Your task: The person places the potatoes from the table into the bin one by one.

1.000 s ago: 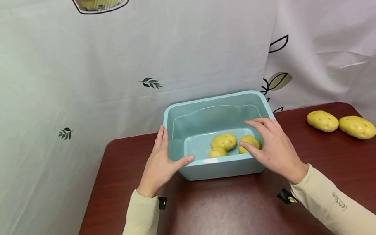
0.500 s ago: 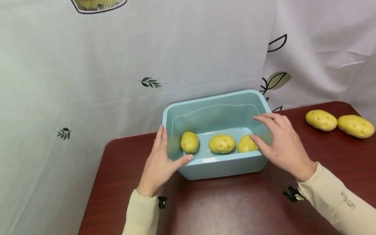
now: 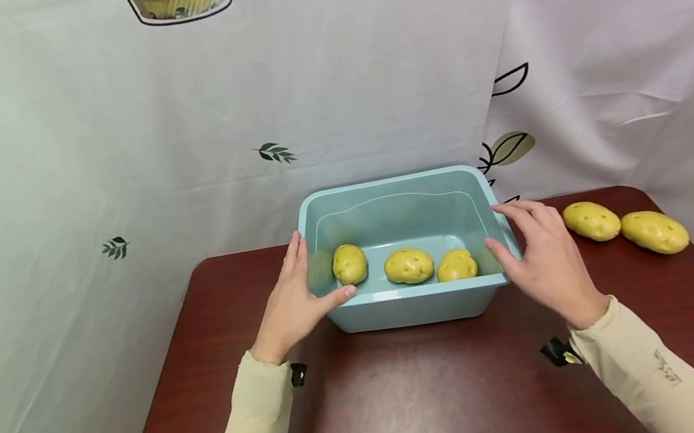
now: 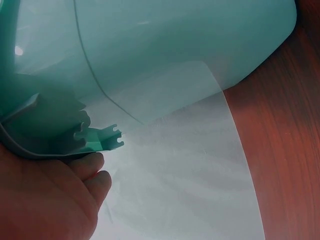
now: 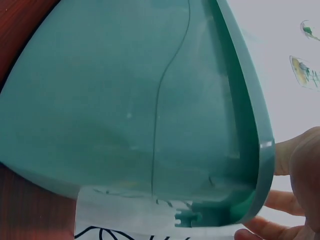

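Observation:
A light blue plastic bin (image 3: 415,310) stands on the table with three yellow potatoes inside: one at left (image 3: 349,264), one in the middle (image 3: 408,266) and one at right (image 3: 456,265). At the bin's left front corner, my left hand (image 3: 289,304) rests with straight fingers along the side rim and its thumb on the front rim. My right hand (image 3: 546,262) is at the right rim, fingers spread and relaxed, holding nothing. In the right wrist view, the fingers (image 5: 280,200) lie just outside the bin wall; whether they touch it I cannot tell.
Two more potatoes, a nearer one (image 3: 655,232) and a farther one (image 3: 592,220), lie touching on the table's right side. A dark red wooden table (image 3: 415,406) carries everything. White printed cloth (image 3: 364,74) hangs close behind the bin.
My right hand has moved right, from over the bin's inside to its right rim. The left potato has come to rest apart from the middle one. My left hand has stayed put.

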### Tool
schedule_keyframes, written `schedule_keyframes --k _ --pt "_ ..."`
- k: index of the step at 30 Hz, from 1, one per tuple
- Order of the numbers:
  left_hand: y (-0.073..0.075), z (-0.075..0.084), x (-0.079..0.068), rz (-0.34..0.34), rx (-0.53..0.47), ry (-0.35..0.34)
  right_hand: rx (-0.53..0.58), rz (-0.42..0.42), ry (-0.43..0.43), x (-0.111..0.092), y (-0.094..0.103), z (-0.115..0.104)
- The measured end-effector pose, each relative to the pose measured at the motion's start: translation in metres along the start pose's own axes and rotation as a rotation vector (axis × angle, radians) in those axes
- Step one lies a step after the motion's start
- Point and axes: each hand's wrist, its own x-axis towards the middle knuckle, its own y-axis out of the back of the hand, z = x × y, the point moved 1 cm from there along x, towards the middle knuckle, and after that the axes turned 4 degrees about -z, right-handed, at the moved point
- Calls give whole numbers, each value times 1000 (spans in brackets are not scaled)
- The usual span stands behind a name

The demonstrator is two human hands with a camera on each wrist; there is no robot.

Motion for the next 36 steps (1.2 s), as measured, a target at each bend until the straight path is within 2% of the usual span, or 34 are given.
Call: schedule_keyframes --k 36 --pt "0 0 0 4 2 -2 -55 61 -30 -5 13 35"
